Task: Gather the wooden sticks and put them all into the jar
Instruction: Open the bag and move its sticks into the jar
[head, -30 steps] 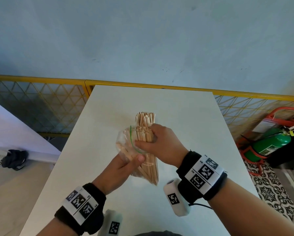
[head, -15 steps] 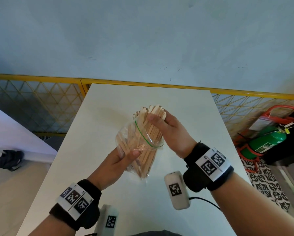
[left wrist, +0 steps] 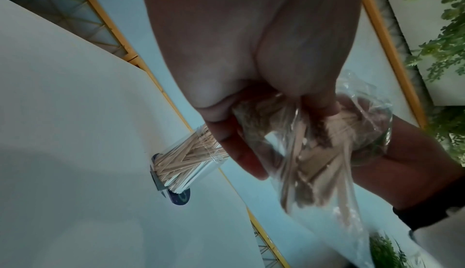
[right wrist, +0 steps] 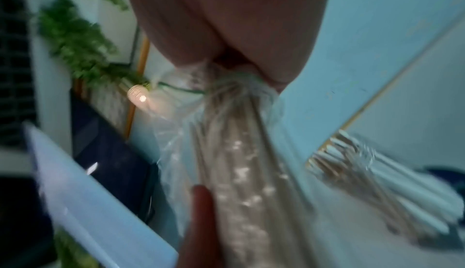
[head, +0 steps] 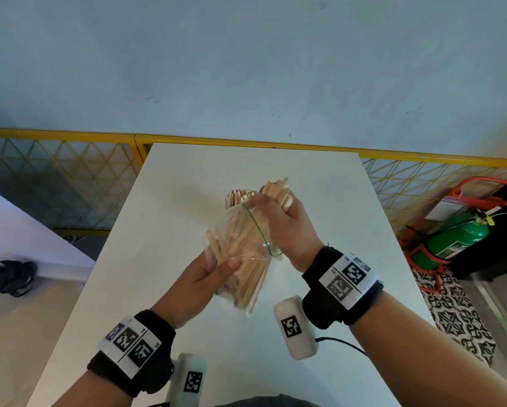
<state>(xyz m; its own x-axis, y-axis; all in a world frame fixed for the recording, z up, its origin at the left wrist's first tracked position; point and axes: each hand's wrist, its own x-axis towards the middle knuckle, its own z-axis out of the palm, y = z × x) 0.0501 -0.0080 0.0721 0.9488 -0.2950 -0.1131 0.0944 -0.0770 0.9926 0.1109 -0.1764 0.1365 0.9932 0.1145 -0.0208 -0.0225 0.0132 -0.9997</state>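
My left hand (head: 217, 270) grips the lower part of a clear plastic bag (head: 242, 259) with a green zip line, tilted above the white table (head: 164, 230). The bag holds many flat wooden sticks (left wrist: 317, 165). My right hand (head: 275, 212) is at the bag's mouth, with its fingers closed round a bundle of sticks (head: 277, 190) that pokes out up and to the right. Just behind the bag stands the clear jar (head: 240, 196), packed with upright sticks. In the left wrist view the jar (left wrist: 186, 161) rests on a dark base. The right wrist view is blurred and shows the bag (right wrist: 234, 153) and the jar (right wrist: 365, 170).
A yellow mesh railing (head: 70, 177) runs behind the table, below a pale blue wall. A green fire extinguisher (head: 458, 236) in a red stand sits on the floor at the right. A dark bundle (head: 11, 277) lies on the floor at the left.
My right hand has moved up and right from the middle of the bag to its mouth, drawing a bundle of sticks partly out. The bag has tilted, its mouth now toward the jar.
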